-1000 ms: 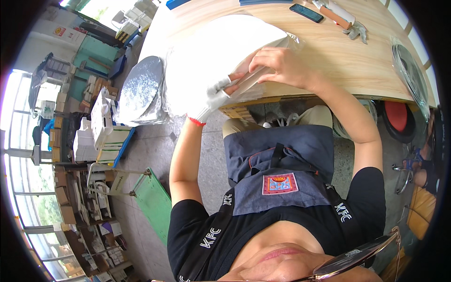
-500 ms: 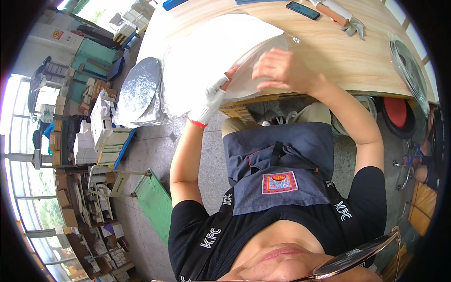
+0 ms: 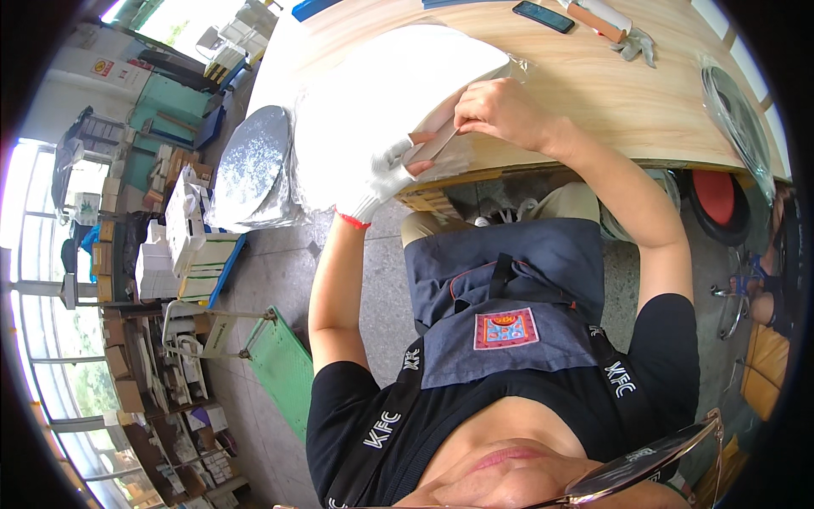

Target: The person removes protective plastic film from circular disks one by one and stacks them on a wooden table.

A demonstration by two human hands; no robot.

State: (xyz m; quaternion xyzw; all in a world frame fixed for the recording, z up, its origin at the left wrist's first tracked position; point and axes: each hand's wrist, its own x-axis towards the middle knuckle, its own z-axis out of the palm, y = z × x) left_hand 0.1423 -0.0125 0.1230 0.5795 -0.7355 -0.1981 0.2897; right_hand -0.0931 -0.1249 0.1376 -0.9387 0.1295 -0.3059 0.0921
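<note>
A large, bright white rounded sheet or stack of sheets point(image 3: 415, 72) lies at the table's near edge, with clear plastic film point(image 3: 454, 161) around its near side. My left hand point(image 3: 381, 178), in a white glove with bare fingertips, grips the near edge, thumb and fingers apart around a narrow strip. Just to its right, my bare right hand point(image 3: 500, 110) has its fingers curled in a pinch at the same edge. Whether it pinches film or sheet is too small to tell. Glare hides the detail of the white surface.
A plastic-wrapped silvery disc point(image 3: 250, 165) sits left of the white sheets. Across the wooden table point(image 3: 593, 102) lie a phone point(image 3: 543, 17), a glove point(image 3: 634, 47) and wrapped grey round pieces point(image 3: 733, 119). A green trolley point(image 3: 280, 365) and a red-topped stool point(image 3: 714, 202) stand on the floor.
My right hand has moved slightly left and up, and its loose fingers have closed at the edge. The pale flap hanging below the sheets now shows as a narrow strip between my hands.
</note>
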